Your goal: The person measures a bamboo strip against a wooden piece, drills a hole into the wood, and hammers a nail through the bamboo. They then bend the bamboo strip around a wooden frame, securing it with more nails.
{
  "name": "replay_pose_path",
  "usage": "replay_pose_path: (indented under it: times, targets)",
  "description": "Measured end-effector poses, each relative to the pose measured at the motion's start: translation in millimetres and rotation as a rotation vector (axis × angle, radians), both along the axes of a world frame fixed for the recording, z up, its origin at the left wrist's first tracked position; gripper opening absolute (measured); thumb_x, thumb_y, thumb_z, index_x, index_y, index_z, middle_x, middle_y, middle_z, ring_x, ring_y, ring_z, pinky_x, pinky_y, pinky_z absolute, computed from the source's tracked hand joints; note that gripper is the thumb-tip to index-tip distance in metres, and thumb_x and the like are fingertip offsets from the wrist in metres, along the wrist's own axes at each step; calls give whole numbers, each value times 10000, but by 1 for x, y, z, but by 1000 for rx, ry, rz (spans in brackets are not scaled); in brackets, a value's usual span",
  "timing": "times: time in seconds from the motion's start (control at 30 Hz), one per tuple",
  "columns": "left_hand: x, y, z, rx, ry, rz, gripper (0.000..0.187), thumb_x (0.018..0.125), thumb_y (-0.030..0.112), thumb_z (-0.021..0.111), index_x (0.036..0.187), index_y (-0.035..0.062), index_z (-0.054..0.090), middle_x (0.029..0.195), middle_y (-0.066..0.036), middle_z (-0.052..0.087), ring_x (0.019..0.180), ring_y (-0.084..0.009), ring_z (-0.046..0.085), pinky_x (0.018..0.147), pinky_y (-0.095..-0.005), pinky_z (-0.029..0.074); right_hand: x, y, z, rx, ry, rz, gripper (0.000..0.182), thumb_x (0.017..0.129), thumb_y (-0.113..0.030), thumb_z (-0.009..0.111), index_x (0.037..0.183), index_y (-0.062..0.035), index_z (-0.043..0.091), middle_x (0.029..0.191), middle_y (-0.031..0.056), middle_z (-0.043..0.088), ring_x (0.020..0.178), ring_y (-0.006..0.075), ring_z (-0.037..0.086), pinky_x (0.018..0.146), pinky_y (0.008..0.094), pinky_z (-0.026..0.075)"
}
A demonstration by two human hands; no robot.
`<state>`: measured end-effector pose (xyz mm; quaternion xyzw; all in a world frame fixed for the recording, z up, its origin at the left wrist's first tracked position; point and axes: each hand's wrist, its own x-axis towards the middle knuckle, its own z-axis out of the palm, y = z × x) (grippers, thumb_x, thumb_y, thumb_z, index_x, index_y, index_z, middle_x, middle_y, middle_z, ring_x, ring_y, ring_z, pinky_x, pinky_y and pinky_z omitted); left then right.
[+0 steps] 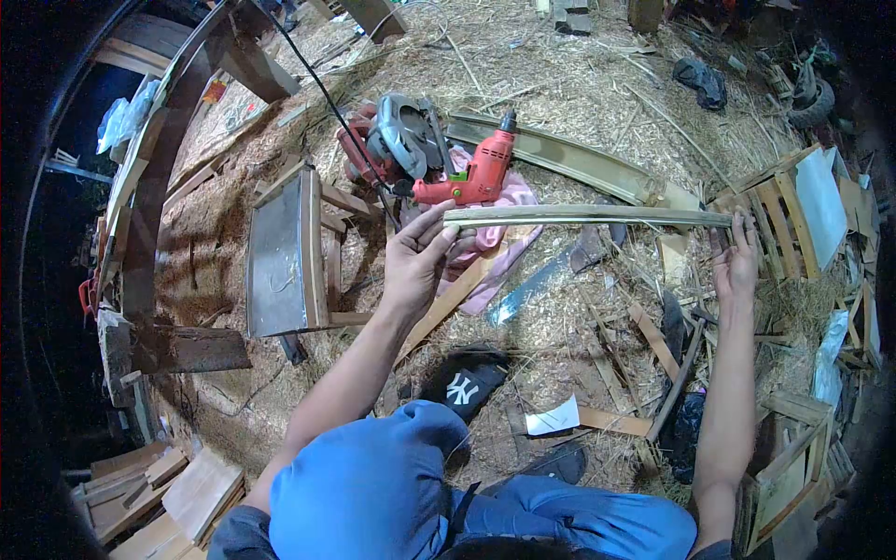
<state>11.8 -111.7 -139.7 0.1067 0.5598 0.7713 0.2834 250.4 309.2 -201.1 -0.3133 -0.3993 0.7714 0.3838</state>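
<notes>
A long thin wooden strip (588, 216) is held up level between my two hands. My left hand (422, 254) pinches its left end between thumb and fingers. At the right end, my right hand (735, 257) has its fingers closed on the strip. Just beyond the strip's left part, a red drill (481, 173) lies beside a circular saw (401, 140), partly on a pink cloth (513, 245). Behind the strip, a long wider board (579, 159) lies on the ground. A handsaw blade (537, 287) shows below the strip.
A small stool-like frame (277, 257) stands at left. Wood pieces (191, 495) are stacked at lower left. Wooden frames (793, 457) stand at right. White paper (553, 417) and scrap sticks (653, 341) lie on the straw-strewn ground. A black cable (322, 84) crosses the upper left.
</notes>
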Motion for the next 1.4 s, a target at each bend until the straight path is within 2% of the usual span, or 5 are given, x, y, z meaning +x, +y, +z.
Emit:
replay_pose_path:
  times: [0.7,0.9,1.1,1.27,1.4]
  targets:
    - [-2,8,-1,-86,8,93,385,961,43,616,1328,-37,530,1182,-159,648,1001,-231,685,903,-328,586,1,-6,5,-24,82,7,329,987,-142,604,1311,-100,563,1224,54,633,1107,171,615,884,354,557]
    - [-9,5,-1,-88,30,168,352,970,57,615,1293,-67,552,1182,-145,623,989,-212,673,896,-358,594,-8,-28,26,-13,150,32,244,981,-154,607,1214,-85,591,1135,80,652,1064,204,614,894,401,545]
    - [-33,-12,-21,-90,46,141,375,1001,77,571,1352,-46,523,1284,-134,604,1143,-214,618,994,-351,522,-7,-32,30,-48,237,82,232,1003,-164,556,1221,-88,577,1135,103,673,1012,246,673,898,440,581]
    - [-38,-16,-24,-78,13,177,371,996,62,573,1349,-42,529,1273,-146,612,1121,-211,633,978,-327,541,-7,-35,34,-72,349,185,263,1021,-147,497,1269,-75,551,1157,147,660,1055,270,676,929,436,589]
    - [-35,-12,-21,-49,-5,217,331,979,53,598,1293,-48,562,1142,-110,652,947,-163,672,890,-300,599,-6,-37,38,-55,359,183,263,1026,-154,492,1269,-71,550,1158,148,660,1049,269,679,929,427,591]
